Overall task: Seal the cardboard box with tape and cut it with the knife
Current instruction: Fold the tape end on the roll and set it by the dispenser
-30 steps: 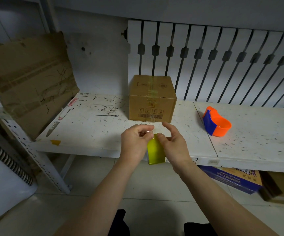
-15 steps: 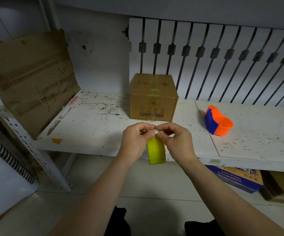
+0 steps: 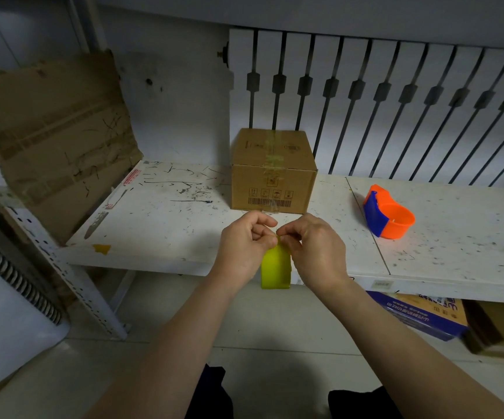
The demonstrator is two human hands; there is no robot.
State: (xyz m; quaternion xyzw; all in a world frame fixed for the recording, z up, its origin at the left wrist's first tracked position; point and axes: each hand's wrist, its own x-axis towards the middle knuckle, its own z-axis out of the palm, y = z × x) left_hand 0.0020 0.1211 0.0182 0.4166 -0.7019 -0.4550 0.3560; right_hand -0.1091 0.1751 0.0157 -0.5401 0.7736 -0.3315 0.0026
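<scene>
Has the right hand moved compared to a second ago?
Yes. The right hand has turned knuckles-up and closed in toward the left hand, judged against the cardboard box.

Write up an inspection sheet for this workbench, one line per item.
Surface: white shelf top, scuffed with black marks; yellow scrap stuck near its front left edge.
Job's things: cardboard box closed, upright at the back, tape strip across its top and down the front; yellow tape roll held at the shelf's front edge. No knife clearly seen.
Clutter: orange and blue tape dispenser on the shelf, right of the box.
Grippers: left hand and right hand both pinch the top of the roll.
Cables: nothing seen.
Surroundings: flattened cardboard sheet leaning at left; white slatted panel behind; blue box under the shelf.
</scene>
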